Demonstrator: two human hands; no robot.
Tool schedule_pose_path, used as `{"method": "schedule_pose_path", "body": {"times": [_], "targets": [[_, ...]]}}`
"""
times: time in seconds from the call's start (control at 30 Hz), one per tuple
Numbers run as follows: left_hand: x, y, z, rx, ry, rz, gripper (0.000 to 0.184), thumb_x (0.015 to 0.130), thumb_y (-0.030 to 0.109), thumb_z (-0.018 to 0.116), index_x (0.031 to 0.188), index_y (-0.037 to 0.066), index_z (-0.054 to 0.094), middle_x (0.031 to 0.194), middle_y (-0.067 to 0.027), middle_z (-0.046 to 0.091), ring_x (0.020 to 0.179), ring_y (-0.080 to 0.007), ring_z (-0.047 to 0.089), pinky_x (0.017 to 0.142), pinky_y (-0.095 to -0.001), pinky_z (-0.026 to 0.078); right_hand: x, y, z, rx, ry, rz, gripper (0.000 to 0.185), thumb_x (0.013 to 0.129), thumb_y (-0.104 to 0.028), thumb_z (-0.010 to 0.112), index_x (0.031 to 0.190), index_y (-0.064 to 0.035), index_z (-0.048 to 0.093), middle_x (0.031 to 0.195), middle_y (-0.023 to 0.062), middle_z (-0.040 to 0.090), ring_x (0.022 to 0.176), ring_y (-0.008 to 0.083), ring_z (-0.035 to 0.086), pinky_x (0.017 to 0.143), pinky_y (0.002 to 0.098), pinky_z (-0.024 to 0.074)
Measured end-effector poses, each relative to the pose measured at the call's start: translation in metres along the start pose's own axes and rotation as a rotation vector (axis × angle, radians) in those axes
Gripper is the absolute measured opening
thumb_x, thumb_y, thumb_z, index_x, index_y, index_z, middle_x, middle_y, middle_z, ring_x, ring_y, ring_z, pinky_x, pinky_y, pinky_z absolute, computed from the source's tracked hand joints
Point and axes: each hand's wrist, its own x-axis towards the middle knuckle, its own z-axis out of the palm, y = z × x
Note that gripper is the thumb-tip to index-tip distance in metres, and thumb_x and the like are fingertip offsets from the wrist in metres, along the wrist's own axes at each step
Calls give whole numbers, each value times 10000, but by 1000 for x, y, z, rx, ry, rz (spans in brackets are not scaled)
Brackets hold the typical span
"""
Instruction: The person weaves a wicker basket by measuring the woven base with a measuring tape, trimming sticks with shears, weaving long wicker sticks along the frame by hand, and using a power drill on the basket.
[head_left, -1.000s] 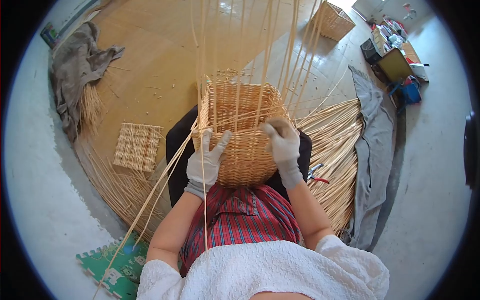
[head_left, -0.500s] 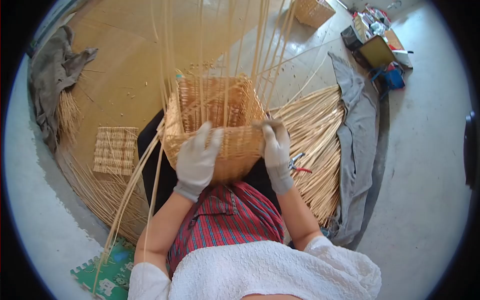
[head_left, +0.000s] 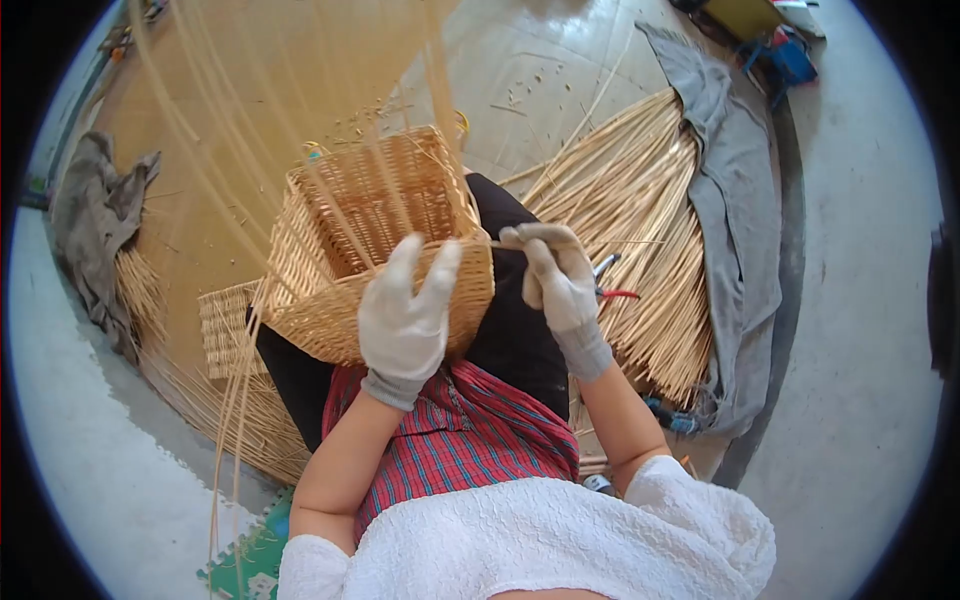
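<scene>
Below, scrap-strewn floor (head_left: 490, 135), cloth (head_left: 738, 235) beside reeds (head_left: 640, 220); left hand (head_left: 405, 325) open against basket (head_left: 325, 325), right hand (head_left: 560, 282) pinching strand (head_left: 504, 245).

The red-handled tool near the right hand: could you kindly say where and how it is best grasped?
Probably by its red handle, from above and the person's right: that slender end shows uncovered against the reeds, pointing away from the right hand.

We had room to pass over the floor (head_left: 496, 140) between the far right corner of the basket (head_left: 320, 322) and the big stick pile (head_left: 640, 200). Tall sticks (head_left: 436, 70) blocked our way above the basket. One thin stick (head_left: 630, 241) poked out past our right hand (head_left: 562, 280).
</scene>
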Motion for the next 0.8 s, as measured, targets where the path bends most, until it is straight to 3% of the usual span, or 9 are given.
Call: {"method": "schedule_pose_path", "body": {"times": [0.1,0.13,0.3,0.4,0.53,0.6,0.63,0.77,0.8], "targets": [[24,19,13,-187,-200,-176,367,866,117,696,1226,153,633,1198,-111,628,1030,-298,656,810,-375,552,18,13,-6,-72,-51,51,145,978,-148,614,1051,-26,646,933,59,723,607,37,552,522,185,413],[27,19,18,-233,-246,-255,345,875,109,685,1214,144,635,1184,-91,642,1037,-285,662,812,-371,554,22,14,-7,-33,-116,63,154,922,-122,703,1038,-30,661,968,40,699,842,60,627,740,225,520],[28,15,16,-169,-251,-171,295,870,62,679,1163,90,653,1092,-108,686,972,-291,689,796,-354,565,32,22,-7,77,-293,33,169,920,-59,686,1066,-14,613,1182,98,663,1047,124,628,910,293,512],[30,12,19,-187,-313,-164,272,865,40,675,1136,58,657,1058,-127,691,953,-293,692,790,-364,563,21,27,-14,30,-298,-1,147,944,-39,643,1074,7,592,1216,143,658,1065,133,624,940,301,505],[43,2,18,-322,-266,-86,223,878,81,679,1100,74,668,1016,-116,689,875,-289,691,720,-376,554,36,16,-16,-114,-349,111,175,945,-75,661,1091,6,608,1138,106,683,1035,114,632,919,281,512],[52,2,11,-498,-400,-262,144,887,71,672,1026,31,677,933,-147,676,852,-320,679,737,-383,537,38,9,-16,-131,-362,129,179,944,-81,665,1092,9,618,1106,91,688,1008,104,639,916,273,514],[53,4,11,-596,-448,-405,110,894,73,672,982,7,671,904,-166,662,831,-334,669,729,-384,527,37,9,-17,-102,-361,172,199,930,-102,688,1081,9,622,1081,83,689,981,100,641,888,267,518],[56,-2,14,-578,-463,-309,118,887,70,678,987,8,665,905,-162,663,831,-334,668,733,-383,528,69,-5,-17,-231,-450,427,305,869,-174,768,1069,10,630,987,47,681,888,89,631,791,245,514],[56,-2,13,-557,-474,-304,132,891,42,675,1014,-5,667,910,-140,664,838,-268,662,758,-344,527,82,9,-20,-171,-525,407,373,822,-210,811,1071,2,629,937,23,665,824,84,609,724,232,497]]}}
